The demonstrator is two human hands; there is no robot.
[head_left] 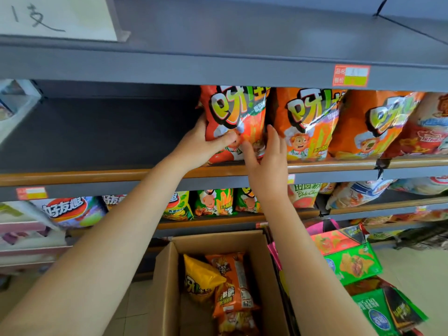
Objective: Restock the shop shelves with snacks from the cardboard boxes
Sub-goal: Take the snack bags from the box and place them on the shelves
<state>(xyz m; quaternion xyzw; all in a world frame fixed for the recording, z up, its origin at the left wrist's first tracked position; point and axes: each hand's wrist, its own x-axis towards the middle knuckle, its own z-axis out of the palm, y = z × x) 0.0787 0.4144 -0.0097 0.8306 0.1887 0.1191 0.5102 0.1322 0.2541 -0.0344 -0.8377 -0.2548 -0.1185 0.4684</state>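
Observation:
A red snack bag (pixel 234 110) stands upright on the middle shelf (pixel 97 174), left of two orange snack bags (pixel 308 122). My left hand (pixel 206 141) grips the red bag's lower left edge, thumb across its front. My right hand (pixel 265 156) holds its lower right side, fingers reaching between it and the nearest orange bag. Below my arms an open cardboard box (pixel 167 275) sits on the floor with a yellow bag (pixel 201 277) and orange bags (pixel 232 284) inside.
The middle shelf is bare to the left of the red bag. The shelf above (pixel 218 69) overhangs closely, with a price tag (pixel 351 75). The lower shelf holds green snack bags (pixel 215 202). Green and red packs (pixel 351 260) lie on the floor at the right.

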